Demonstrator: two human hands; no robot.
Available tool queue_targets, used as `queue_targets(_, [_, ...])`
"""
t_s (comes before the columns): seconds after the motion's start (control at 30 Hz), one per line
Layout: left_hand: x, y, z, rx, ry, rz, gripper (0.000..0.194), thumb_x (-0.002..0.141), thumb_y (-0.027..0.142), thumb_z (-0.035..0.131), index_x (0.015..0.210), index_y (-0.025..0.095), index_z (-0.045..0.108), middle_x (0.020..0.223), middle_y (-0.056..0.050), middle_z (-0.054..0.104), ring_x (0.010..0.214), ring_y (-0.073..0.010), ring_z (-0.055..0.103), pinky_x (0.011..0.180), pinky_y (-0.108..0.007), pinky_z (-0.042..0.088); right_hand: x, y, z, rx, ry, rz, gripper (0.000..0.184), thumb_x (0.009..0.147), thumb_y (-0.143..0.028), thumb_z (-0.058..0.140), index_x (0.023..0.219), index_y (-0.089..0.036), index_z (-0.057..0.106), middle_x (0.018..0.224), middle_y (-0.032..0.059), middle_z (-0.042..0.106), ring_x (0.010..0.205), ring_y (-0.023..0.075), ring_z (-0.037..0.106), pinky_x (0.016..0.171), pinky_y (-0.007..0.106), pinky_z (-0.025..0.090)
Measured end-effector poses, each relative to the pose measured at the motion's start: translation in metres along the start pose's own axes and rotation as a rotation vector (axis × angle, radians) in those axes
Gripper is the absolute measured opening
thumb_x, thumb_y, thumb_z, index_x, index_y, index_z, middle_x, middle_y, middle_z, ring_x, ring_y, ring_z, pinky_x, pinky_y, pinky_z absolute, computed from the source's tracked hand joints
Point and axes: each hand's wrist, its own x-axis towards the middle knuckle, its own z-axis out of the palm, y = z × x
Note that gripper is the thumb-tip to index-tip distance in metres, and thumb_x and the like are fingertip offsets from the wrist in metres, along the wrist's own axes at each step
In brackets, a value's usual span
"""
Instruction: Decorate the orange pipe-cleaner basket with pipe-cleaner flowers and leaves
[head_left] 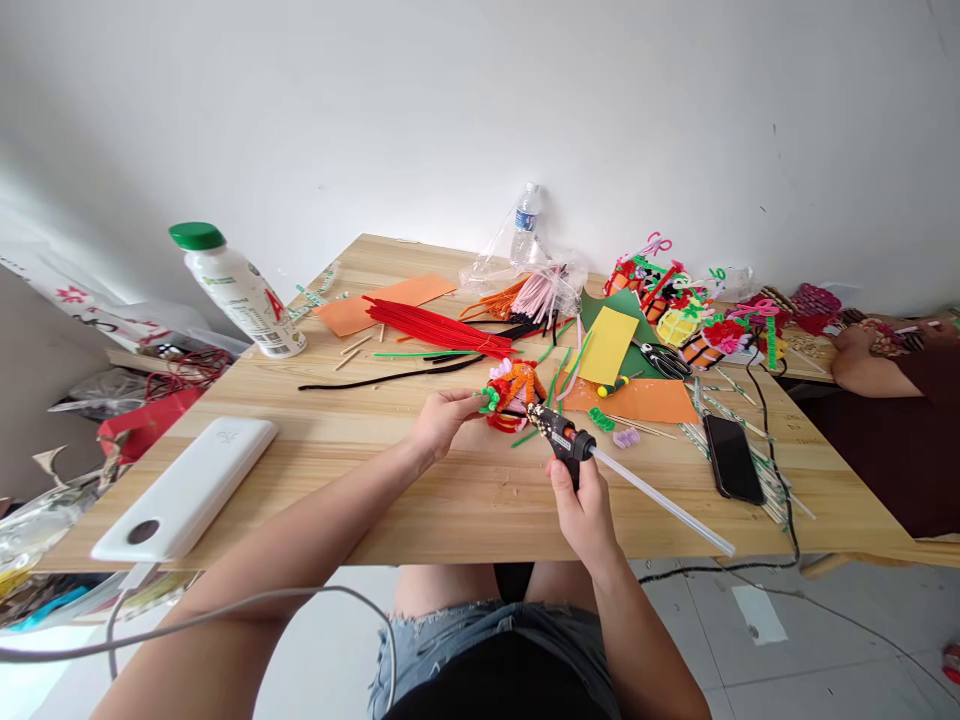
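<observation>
My right hand [587, 510] is wrapped round the grip of a black hot glue gun [561, 436], and a long clear glue stick [667, 502] sticks out of its back end. The gun's nozzle points at a small pipe-cleaner craft [525, 380] in orange, red and pink, close to or touching its right side. My left hand [447, 420] pinches a green curled pipe cleaner [490, 400] at the craft's left edge. Whether that green piece is fixed to the craft, I cannot tell. Loose green and lilac curls [625, 438] lie right of the gun.
Behind lie a red pipe-cleaner bundle [442, 325], orange paper [397, 303], yellow card [609, 345], pliers [661, 360] and finished-looking crafts [686, 310]. A phone [733, 458] and black cord [766, 425] are right; a power bank [187, 490] and bottle [240, 295] left. Another person's arm [874, 370] rests far right.
</observation>
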Motion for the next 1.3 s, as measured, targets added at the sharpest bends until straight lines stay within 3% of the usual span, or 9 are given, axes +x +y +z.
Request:
queue_targets(0.13, [0.0,0.001,0.0,-0.005,0.015,0.003,0.045,0.034,0.042,0.092,0.065,0.014,0.076,0.071,-0.007,0.074,0.069,-0.019,0.065,0.081,-0.036,0.051,-0.001,0.001,0.001,-0.023,0.031,-0.008,0.033,0.092,-0.039,0.047,0.108,-0.015,0.061,0.082,0.0093,0.068,0.079,0.0233,0.065,0.068,0.035,0.053])
queue_targets(0.37, [0.002,0.0,-0.001,-0.002,0.013,0.019,0.042,0.036,0.041,0.091,0.064,0.013,0.076,0.071,-0.007,0.074,0.069,-0.0187,0.065,0.083,-0.037,0.051,-0.001,0.008,0.003,-0.031,0.052,-0.03,0.038,0.091,-0.039,0.049,0.117,-0.014,0.058,0.105,0.0146,0.07,0.094,0.0266,0.066,0.082,0.04,0.053])
queue_targets(0.87, [0.004,-0.002,-0.004,-0.033,-0.001,0.011,0.041,0.038,0.038,0.091,0.067,0.012,0.077,0.075,-0.009,0.075,0.073,-0.0196,0.067,0.085,-0.037,0.053,-0.001,0.011,0.007,-0.043,0.068,-0.062,0.036,0.09,-0.04,0.05,0.112,-0.014,0.061,0.099,0.0151,0.072,0.09,0.0275,0.068,0.079,0.041,0.055])
queue_targets(1.07, [0.006,-0.003,-0.005,-0.024,0.004,0.015,0.041,0.038,0.039,0.091,0.066,0.012,0.076,0.073,-0.008,0.074,0.071,-0.0201,0.067,0.085,-0.038,0.053,-0.002,0.013,0.008,-0.013,0.052,-0.079,0.036,0.09,-0.037,0.052,0.117,-0.014,0.06,0.105,0.0151,0.071,0.097,0.0274,0.067,0.086,0.042,0.054])
queue_targets(1.3, [0.006,-0.003,-0.005,-0.021,0.006,0.014,0.039,0.04,0.038,0.09,0.066,0.013,0.076,0.073,-0.008,0.074,0.07,-0.0194,0.067,0.085,-0.038,0.054,-0.003,0.01,0.005,-0.028,0.052,-0.099,0.035,0.09,-0.035,0.051,0.116,-0.014,0.062,0.1,0.014,0.072,0.095,0.0264,0.067,0.085,0.041,0.055])
